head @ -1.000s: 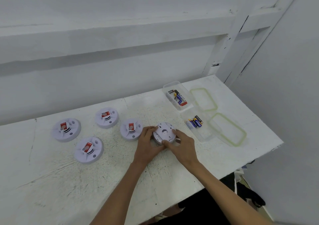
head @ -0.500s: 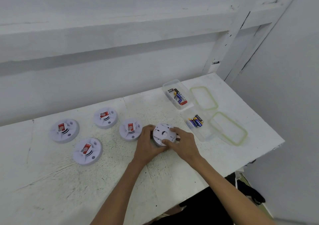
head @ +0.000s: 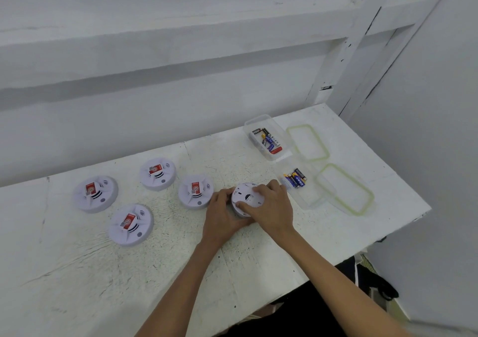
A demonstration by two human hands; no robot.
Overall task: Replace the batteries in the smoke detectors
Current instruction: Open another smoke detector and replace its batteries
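**Both hands on one detector, back side up**

Left hand (head: 222,220) grips the held detector (head: 247,198) from its left and near edge, fingers curled round the rim. Right hand (head: 274,207) clamps it from the right, with fingers over the far rim and thumb pressed on the flat back. It's right of centre on the table (head: 129,285), tilted toward the camera. Can't tell if its underside touches the table.

Four others lie flat, face up, a red label on each, all apart from one another:
- left detector (head: 95,194)
- front detector (head: 131,225)
- back detector (head: 157,173)
- middle detector (head: 195,191), just beside the left hand

Near box (head: 310,199) is clear and open, just right of the right hand. Near batteries (head: 294,177) sit at its far end.

Far box (head: 248,124) is behind it, also open, holding the far batteries (head: 267,138).

Two green-rimmed lids lie flat, each right of its box: near lid (head: 345,189), far lid (head: 307,142).
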